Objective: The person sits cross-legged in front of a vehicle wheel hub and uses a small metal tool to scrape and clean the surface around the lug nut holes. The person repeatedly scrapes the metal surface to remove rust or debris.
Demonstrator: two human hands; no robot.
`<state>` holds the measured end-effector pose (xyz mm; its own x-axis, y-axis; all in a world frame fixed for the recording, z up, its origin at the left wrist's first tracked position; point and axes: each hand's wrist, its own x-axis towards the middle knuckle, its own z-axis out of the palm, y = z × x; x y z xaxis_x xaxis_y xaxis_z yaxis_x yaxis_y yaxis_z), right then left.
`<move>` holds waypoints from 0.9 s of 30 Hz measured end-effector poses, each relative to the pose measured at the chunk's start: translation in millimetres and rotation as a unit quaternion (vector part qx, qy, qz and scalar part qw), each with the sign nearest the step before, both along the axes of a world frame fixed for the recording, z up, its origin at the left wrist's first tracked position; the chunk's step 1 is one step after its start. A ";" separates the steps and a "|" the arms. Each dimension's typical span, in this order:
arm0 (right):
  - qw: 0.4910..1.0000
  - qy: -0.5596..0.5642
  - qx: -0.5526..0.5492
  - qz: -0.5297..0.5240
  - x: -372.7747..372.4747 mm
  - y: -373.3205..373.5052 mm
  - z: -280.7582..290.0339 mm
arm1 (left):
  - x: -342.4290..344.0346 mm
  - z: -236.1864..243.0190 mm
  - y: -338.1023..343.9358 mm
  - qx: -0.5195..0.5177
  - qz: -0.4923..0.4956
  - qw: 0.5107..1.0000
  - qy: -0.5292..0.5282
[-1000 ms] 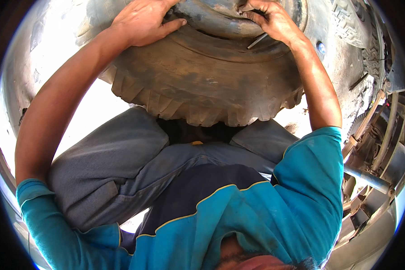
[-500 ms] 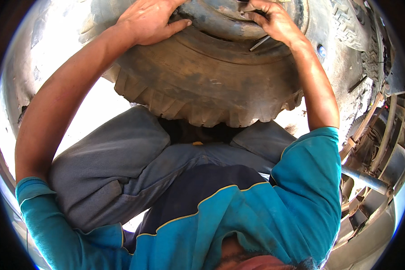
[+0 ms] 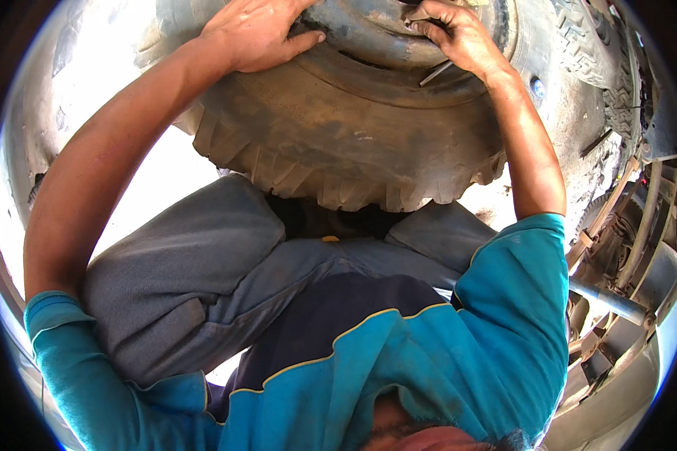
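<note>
A large, worn, dusty tyre (image 3: 338, 139) with chunky tread lugs lies in front of me, close to my knees. Inside its opening shows a dark, smooth, rounded ring (image 3: 387, 43) that looks like an inner tube. My left hand (image 3: 259, 34) rests on the tyre's upper left side, thumb spread away from the fingers, whose tips are cut off by the picture's top edge. At the ring's right, my right hand (image 3: 459, 36) is closed in a pinch; what sits between thumb and fingers is too small to name. A thin metal rod (image 3: 436, 73) pokes out below this hand.
Another tyre with deep tread (image 3: 617, 90) stands at the far right. A small blue round object (image 3: 536, 86) lies right of my right wrist. Metal vehicle parts, including a grey cylinder (image 3: 609, 301), crowd the right edge. My bent legs (image 3: 188, 263) flank the tyre's near edge.
My left hand has slid slightly to the right along the tyre. The right hand keeps its pinch in nearly the same place.
</note>
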<state>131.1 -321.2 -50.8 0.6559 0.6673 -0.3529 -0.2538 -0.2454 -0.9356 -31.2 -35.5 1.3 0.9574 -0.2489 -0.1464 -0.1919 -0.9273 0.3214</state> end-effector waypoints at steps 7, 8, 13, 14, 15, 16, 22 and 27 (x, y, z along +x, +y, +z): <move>0.937 -0.311 -0.091 0.132 -7.4 -3.1 9.9 | -4.1 -5.8 -1.9 -0.007 -0.005 1.000 -0.023; 0.932 -0.322 -0.094 0.138 -8.8 -1.1 11.0 | -4.2 -5.9 0.4 0.004 -0.003 1.000 -0.017; 0.913 -0.338 -0.116 0.197 -5.6 -0.6 18.3 | -5.6 -7.5 1.9 -0.001 0.002 1.000 -0.026; 0.915 -0.333 -0.112 0.197 -4.8 -3.4 20.5 | -3.9 -6.1 -0.8 -0.008 0.002 1.000 -0.030; 0.998 -0.048 -0.004 0.041 -6.1 -3.9 3.8 | -2.3 -4.3 -3.1 -0.016 0.001 0.999 -0.034; 0.987 -0.138 -0.036 0.077 -4.5 -8.4 1.9 | -2.1 -1.4 -4.0 -0.011 0.000 1.000 -0.017; 0.931 -0.307 -0.081 0.179 3.4 -5.8 9.1 | -5.8 -0.7 0.2 -0.009 0.004 1.000 -0.016; 0.888 -0.389 -0.126 0.209 -2.4 10.9 20.0 | -6.2 1.5 -1.2 0.025 0.011 1.000 -0.002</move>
<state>128.7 -310.3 -30.8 0.4803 0.8739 -0.0749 0.6080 -0.3932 -0.6897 -37.3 -36.7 2.9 0.9633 -0.2201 -0.1535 -0.1725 -0.9461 0.2740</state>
